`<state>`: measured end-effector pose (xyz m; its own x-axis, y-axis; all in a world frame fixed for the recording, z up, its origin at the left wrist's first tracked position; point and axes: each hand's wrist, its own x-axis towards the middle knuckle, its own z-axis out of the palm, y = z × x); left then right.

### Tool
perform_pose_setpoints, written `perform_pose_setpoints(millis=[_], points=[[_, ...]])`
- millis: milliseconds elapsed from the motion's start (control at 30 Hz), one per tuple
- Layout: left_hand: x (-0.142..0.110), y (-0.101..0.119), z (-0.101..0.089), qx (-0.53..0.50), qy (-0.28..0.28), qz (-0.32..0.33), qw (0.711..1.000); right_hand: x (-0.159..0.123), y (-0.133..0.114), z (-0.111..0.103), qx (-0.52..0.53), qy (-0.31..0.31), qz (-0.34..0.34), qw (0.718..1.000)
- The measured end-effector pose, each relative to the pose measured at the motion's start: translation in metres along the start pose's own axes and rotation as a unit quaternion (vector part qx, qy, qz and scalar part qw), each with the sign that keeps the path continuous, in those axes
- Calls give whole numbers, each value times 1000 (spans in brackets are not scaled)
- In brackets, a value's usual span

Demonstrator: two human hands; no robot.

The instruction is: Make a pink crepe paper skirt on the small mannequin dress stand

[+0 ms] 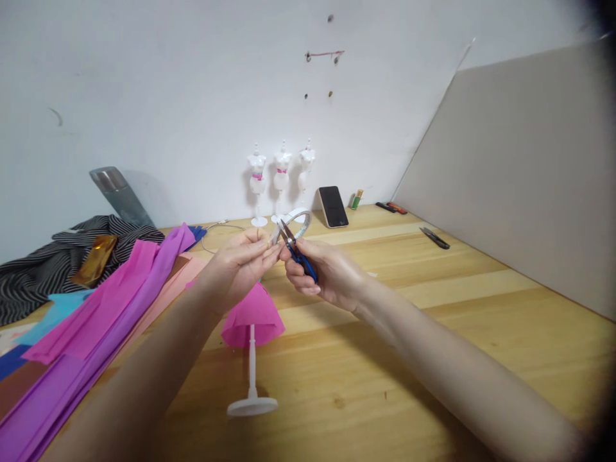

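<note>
My right hand is closed around small blue-handled thread snips, blades pointing up and left. My left hand pinches one end of a pale ribbon that loops up behind the snips. The blades meet the ribbon just beside my left fingertips. Under both hands stands a small white mannequin stand wearing a pink paper skirt; its upper body is hidden behind my left hand.
Pink, purple, peach and blue crepe paper sheets lie at the left beside striped cloth. Three white mannequin stands, a leaning phone, black scissors and a grey board stand farther back on the wooden table.
</note>
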<state>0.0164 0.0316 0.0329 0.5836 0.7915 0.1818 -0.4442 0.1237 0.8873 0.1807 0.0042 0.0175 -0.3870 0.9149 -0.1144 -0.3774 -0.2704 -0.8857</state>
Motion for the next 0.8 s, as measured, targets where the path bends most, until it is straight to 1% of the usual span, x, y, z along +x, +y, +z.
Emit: perform_pose_setpoints(millis=[367,567,633,700,800], points=[[-2,-2,0,20,19,-3,1000,-1,-3,0,41,-19,43,998],[-4,0,0,35,-3,10,999,5,3,-2,37,-17,69,997],[-2,0,-3,18,-6,10,1000,7,8,-3,4,-4,60,998],[0,0,-7,7,-2,13,1000,7,10,-3,-58,4,42,997],[4,3,-15,7,31,15,999,2,5,-4,-182,-7,12,983]])
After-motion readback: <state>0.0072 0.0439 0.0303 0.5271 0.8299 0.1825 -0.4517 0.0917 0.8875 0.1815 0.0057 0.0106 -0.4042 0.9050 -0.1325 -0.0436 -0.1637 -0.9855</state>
